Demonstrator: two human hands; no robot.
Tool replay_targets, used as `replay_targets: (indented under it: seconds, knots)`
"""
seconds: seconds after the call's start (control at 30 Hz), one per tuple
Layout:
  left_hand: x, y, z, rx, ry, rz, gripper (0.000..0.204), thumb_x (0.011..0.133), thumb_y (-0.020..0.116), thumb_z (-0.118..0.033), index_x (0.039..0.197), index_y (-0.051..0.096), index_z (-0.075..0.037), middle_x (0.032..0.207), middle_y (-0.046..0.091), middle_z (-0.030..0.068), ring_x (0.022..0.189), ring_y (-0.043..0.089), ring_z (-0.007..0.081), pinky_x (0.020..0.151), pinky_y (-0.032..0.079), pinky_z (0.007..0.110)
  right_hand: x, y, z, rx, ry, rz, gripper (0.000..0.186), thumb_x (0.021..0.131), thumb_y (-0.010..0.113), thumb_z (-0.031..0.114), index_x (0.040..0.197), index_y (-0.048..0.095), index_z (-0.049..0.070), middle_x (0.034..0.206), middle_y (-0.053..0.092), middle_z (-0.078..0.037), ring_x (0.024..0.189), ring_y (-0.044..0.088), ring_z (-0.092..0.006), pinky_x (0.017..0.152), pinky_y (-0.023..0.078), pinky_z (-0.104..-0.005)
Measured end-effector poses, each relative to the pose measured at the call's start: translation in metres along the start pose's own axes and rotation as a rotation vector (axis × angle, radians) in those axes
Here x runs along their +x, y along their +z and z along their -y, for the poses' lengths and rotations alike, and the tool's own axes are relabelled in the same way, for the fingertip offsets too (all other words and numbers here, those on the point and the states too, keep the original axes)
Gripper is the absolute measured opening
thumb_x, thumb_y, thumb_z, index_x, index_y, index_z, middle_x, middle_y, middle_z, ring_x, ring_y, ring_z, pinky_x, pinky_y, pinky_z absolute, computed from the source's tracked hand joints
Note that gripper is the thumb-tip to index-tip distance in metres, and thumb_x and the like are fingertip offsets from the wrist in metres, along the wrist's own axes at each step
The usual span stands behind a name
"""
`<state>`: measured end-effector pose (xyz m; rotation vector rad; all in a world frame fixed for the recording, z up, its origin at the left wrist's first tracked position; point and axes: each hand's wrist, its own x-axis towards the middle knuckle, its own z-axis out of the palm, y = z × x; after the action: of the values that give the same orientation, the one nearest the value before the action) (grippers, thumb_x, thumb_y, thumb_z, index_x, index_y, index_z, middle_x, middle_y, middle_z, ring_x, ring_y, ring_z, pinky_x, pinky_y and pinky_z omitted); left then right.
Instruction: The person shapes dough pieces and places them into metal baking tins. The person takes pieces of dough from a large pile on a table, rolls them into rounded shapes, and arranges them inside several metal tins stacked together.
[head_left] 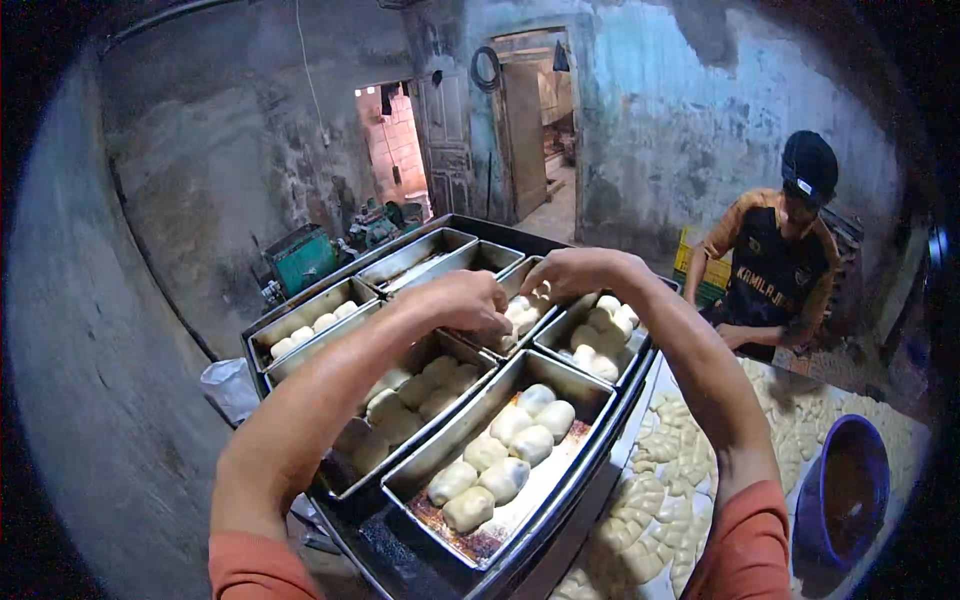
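Nearest, a loaf pan (540, 506) holds smooth dough balls (532, 445) in two rows, resting in a large dark tray (385, 545). Right of it, shaped dough pieces (680, 450) cover a table, with a purple tub (816, 500) standing among them. Left of the near pan, a shadowed pan (488, 386) holds more dough. Farther in, the left hand (468, 302) curls over a narrower pan (545, 322), and the right hand (575, 272) reaches down at its far end, fingers bent; dough lumps (522, 318) lie in that pan between them. I cannot tell whether either hand grasps dough. Beyond are two more loaf pans, then a co-worker (770, 265) at right, a green machine (303, 262) at left, and an open doorway in the stained wall (680, 130).
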<state>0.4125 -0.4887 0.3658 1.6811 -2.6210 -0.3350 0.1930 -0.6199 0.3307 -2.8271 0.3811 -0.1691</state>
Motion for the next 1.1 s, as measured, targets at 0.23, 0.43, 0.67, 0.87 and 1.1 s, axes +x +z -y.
replay_targets:
  seconds: [0.23,0.43,0.67,0.87,1.1]
  knots:
    - [-0.037,-0.038,-0.058,0.27,-0.038,0.016,0.06,0.085,0.072,-0.05,0.125,0.067,-0.006,0.107,0.073,0.0182,0.096,0.07,0.0352,0.088,0.054,0.043,-0.063,-0.026,0.059,-0.312,-0.076,-0.647,0.026,0.092,0.068,0.012,0.116,0.069,0.002,0.111,0.072,-0.014,0.101,0.068,-0.0244,0.089,0.053,-0.0367]
    - [-0.156,-0.074,-0.095,0.083,0.147,-0.21,0.049,0.085,0.075,-0.03,0.126,0.066,-0.004,0.115,0.071,0.0184,0.104,0.069,0.0267,0.088,0.055,0.038,-0.208,0.028,0.169,0.12,0.258,-0.832,0.027,0.098,0.063,0.015,0.119,0.067,-0.001,0.103,0.072,-0.007,0.093,0.066,-0.0142,0.085,0.052,-0.0277]
    - [-0.279,0.058,-0.114,-0.188,0.546,0.265,0.047,0.082,0.078,-0.031,0.119,0.069,-0.004,0.104,0.073,0.0166,0.09,0.07,0.0184,0.078,0.056,0.035,-0.386,0.274,0.286,0.213,1.176,-0.553,0.031,0.093,0.069,0.025,0.112,0.069,0.0,0.089,0.072,-0.012,0.081,0.069,-0.015,0.073,0.052,-0.0315]
    - [-0.326,0.18,-0.136,-0.65,0.837,0.473,0.045,0.079,0.08,-0.032,0.113,0.072,-0.004,0.095,0.075,0.015,0.078,0.071,0.0113,0.07,0.057,0.033,-0.371,0.417,0.353,0.396,1.368,-0.64,0.043,0.084,0.073,0.028,0.116,0.068,0.0,0.099,0.067,-0.017,0.09,0.065,-0.0287,0.081,0.051,-0.039]
    - [-0.232,0.367,-0.241,-0.981,0.028,0.123,0.035,0.09,0.075,-0.02,0.12,0.068,-0.002,0.098,0.075,0.0118,0.083,0.071,0.0143,0.075,0.056,0.03,-0.352,0.434,0.318,0.134,0.987,-0.652,0.036,0.078,0.074,0.023,0.101,0.063,-0.002,0.107,0.06,-0.017,0.1,0.058,-0.0375,0.086,0.047,-0.048]
